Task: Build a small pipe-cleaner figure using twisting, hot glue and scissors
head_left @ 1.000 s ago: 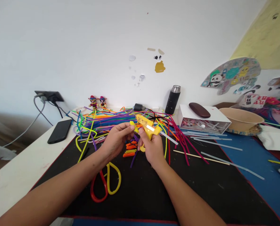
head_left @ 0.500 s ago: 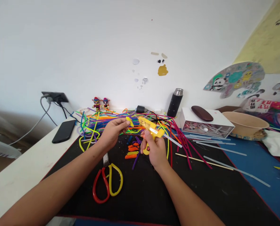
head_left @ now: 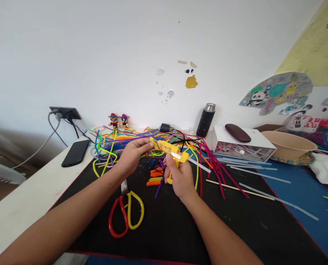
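My right hand (head_left: pixel 180 175) is closed round the handle of a yellow hot glue gun (head_left: pixel 166 147), with a clear glue stick (head_left: pixel 199 165) poking out of its back end. The nozzle points left, up against a small yellow piece (head_left: pixel 152 141) that looks like bent pipe cleaner. My left hand (head_left: pixel 132 154) pinches that piece between thumb and fingertips. Below the hands lie short orange and yellow pipe cleaner pieces (head_left: pixel 154 182) and purple ones (head_left: pixel 160 187). Scissors (head_left: pixel 127 213) with one red and one yellow handle rest on the black mat.
Long colourful pipe cleaners (head_left: pixel 131 137) are heaped along the wall. A phone (head_left: pixel 75 153) lies at left. A black thermos (head_left: pixel 206 120), a white box (head_left: pixel 241 142) and a bowl (head_left: pixel 288 143) stand at right. Glue sticks (head_left: pixel 280 201) and a wooden stick (head_left: pixel 239 189) lie nearer.
The glue gun has moved left, and its nozzle now meets the yellow piece in my left hand; a gap stood between them before. My left hand has hardly moved.
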A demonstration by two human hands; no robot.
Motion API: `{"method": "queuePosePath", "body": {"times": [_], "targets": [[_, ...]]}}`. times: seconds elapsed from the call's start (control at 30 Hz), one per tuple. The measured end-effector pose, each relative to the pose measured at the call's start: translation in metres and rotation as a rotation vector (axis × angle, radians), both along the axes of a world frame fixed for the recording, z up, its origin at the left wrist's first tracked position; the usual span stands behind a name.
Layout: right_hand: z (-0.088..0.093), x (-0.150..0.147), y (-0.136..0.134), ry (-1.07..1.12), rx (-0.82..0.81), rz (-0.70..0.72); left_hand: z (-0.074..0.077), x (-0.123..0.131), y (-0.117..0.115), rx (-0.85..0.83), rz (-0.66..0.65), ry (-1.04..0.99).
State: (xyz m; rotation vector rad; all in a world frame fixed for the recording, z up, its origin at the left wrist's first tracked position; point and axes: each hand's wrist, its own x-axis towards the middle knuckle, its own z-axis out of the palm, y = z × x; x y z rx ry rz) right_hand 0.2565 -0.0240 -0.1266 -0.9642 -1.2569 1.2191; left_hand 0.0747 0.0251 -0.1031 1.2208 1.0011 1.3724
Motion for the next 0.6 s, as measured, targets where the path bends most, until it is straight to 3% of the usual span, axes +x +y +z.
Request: {"method": "queuePosePath", "body": {"times": [0.6], "targets": [[0.0013, 0.0002, -0.0013, -0.002, -0.033, -0.03, 0.0027, 0.0045, -0.0041, -0.013, -0.005, 0.0]]}}
